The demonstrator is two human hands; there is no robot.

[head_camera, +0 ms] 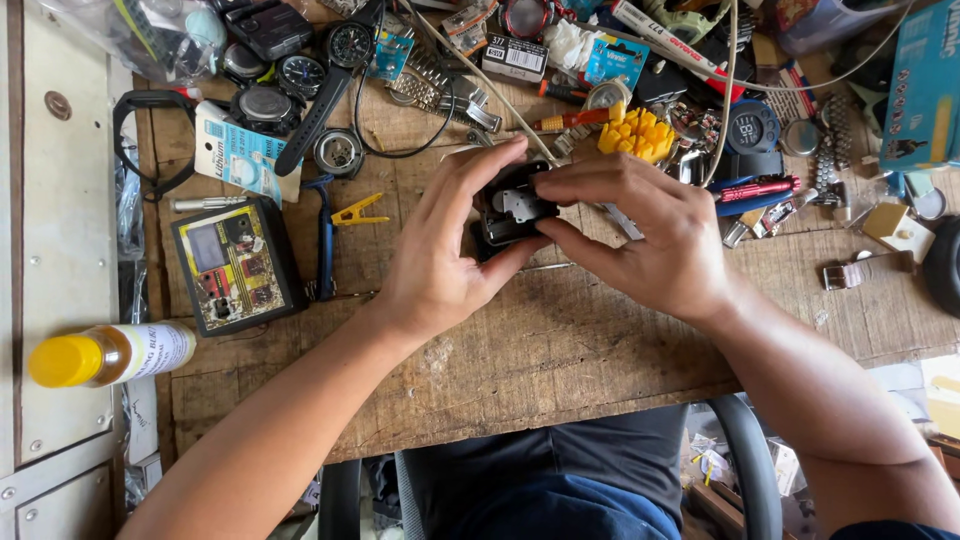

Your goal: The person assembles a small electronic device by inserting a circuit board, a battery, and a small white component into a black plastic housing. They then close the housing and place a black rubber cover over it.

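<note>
Module [512,212] sits between both hands, gripped by left hand [440,262] and right hand [650,240], equally near.

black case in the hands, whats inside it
Inside the black case a pale grey part shows. The left hand and right hand cover its edges, so the rest inside is hidden.
</note>
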